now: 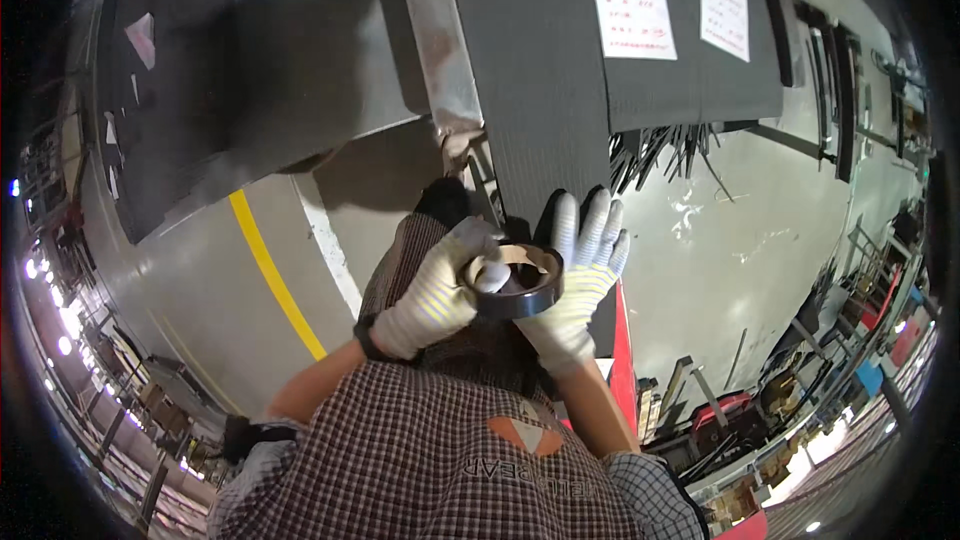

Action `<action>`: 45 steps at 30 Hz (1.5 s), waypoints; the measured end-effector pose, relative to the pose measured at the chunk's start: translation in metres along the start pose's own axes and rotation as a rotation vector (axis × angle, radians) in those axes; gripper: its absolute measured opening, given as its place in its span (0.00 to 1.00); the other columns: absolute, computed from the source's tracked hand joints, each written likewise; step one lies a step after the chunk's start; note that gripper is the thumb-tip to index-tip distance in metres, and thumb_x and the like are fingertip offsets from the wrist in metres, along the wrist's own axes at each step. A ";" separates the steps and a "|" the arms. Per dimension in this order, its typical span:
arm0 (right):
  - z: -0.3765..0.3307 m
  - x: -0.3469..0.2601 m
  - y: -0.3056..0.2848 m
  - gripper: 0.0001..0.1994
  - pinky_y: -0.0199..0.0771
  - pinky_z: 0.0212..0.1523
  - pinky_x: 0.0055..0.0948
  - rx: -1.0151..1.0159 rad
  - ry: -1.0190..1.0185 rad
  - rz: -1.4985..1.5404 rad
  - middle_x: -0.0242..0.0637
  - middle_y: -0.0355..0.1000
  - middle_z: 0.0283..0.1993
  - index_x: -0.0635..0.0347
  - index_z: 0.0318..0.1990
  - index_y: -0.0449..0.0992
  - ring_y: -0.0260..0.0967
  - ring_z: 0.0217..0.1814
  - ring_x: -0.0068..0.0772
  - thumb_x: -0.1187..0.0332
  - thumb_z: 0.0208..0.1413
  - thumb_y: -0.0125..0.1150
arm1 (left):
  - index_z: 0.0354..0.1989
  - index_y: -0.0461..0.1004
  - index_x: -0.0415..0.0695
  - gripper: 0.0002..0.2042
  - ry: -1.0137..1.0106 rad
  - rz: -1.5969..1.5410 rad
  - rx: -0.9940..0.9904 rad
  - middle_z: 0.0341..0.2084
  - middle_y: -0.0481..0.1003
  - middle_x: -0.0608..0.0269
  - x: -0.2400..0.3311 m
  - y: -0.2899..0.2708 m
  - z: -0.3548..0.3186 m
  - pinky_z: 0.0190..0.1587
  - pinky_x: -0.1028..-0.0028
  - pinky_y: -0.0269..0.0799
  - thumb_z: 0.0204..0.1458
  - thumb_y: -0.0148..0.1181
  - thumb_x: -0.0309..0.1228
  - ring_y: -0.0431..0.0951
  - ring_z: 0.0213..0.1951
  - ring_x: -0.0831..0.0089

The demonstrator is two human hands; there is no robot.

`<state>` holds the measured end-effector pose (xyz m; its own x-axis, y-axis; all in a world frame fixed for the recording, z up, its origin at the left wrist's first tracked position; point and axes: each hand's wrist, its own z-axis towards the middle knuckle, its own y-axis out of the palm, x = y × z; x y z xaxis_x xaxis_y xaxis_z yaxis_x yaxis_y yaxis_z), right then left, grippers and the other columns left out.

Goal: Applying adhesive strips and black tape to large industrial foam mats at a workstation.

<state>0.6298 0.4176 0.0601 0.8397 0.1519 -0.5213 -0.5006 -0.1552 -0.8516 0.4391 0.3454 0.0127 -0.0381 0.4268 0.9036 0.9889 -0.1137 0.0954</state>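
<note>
A roll of dark tape (522,302) with a pale brown core is gripped at its left side by my gloved left hand (432,290), the thumb inside the ring. My gloved right hand (580,285) lies with its fingers stretched out at the near end of a long black corrugated board (535,140). The tape roll covers part of the right palm and thumb in this view. I cannot tell whether the roll touches that hand.
A metal beam (440,35) runs along the board's left side. Further left is a dark panel (310,70). Two printed paper sheets (633,6) are on the black covering at the right, with thin black strips (665,152) sticking out below. A yellow line (275,275) crosses the floor.
</note>
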 end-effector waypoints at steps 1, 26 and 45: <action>0.005 -0.003 -0.006 0.50 0.44 0.72 0.71 0.088 -0.096 0.149 0.66 0.50 0.76 0.59 0.74 0.55 0.45 0.78 0.73 0.57 0.41 0.71 | 0.54 0.71 0.44 0.18 0.121 0.184 0.007 0.46 0.75 0.62 0.005 0.015 0.006 0.52 0.68 0.76 0.57 0.67 0.22 0.78 0.48 0.70; 0.070 0.094 -0.044 0.30 0.77 0.44 0.49 -0.567 -0.226 -0.220 0.63 0.75 0.32 0.67 0.39 0.80 0.77 0.41 0.61 0.43 0.68 0.50 | 0.72 0.59 0.41 0.36 -0.136 -0.246 0.064 0.61 0.70 0.50 0.012 0.033 0.072 0.72 0.61 0.57 0.63 0.62 0.49 0.62 0.69 0.63; 0.057 -0.018 -0.112 0.13 0.73 0.40 0.38 -0.687 -0.800 -0.001 0.29 0.67 0.19 0.61 0.38 0.80 0.69 0.23 0.30 0.61 0.52 0.66 | 0.28 0.80 0.39 0.07 -0.196 -0.254 -0.158 0.31 0.84 0.61 0.069 -0.001 -0.029 0.40 0.75 0.79 0.51 0.74 0.26 0.83 0.35 0.77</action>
<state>0.6590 0.4877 0.1621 0.3313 0.7133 -0.6176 -0.0629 -0.6365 -0.7687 0.4311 0.3492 0.0872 -0.2370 0.6216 0.7466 0.9164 -0.1121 0.3841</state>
